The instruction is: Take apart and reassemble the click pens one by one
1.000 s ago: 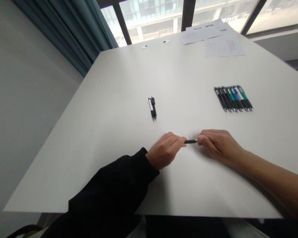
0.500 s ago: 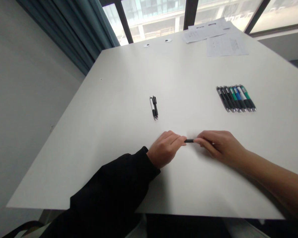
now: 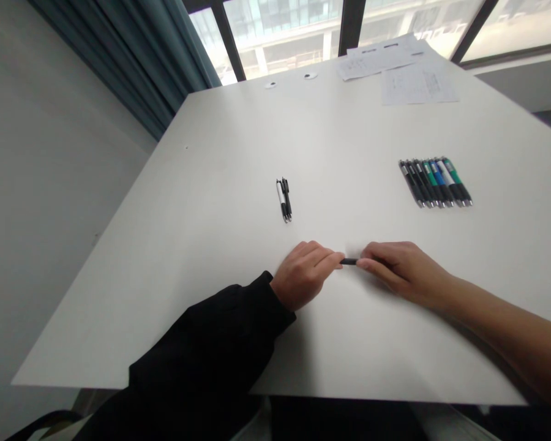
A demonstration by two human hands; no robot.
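Observation:
A pen point(image 3: 349, 261) lies sideways between my two hands, just over the white table; only a short black stretch of it shows. My left hand point(image 3: 305, 272), in a black sleeve, grips its left end with closed fingers. On the other end, the fingers of my right hand point(image 3: 392, 266) are pinched shut. Both tips of the pen are hidden by the hands. Beyond my left hand lie two pens point(image 3: 284, 201) side by side, one white and black, one all black.
A row of several pens point(image 3: 435, 182), black, green, blue and white, lies to the right on the white table point(image 3: 229, 159). Printed papers point(image 3: 420, 82) rest at the far edge near the window. Two small cable holes point(image 3: 310, 76) are at the back, with a blue curtain point(image 3: 133, 55) left.
Hardly anything differs: my right hand has shifted very slightly left, and both hands keep their hold on the pen.

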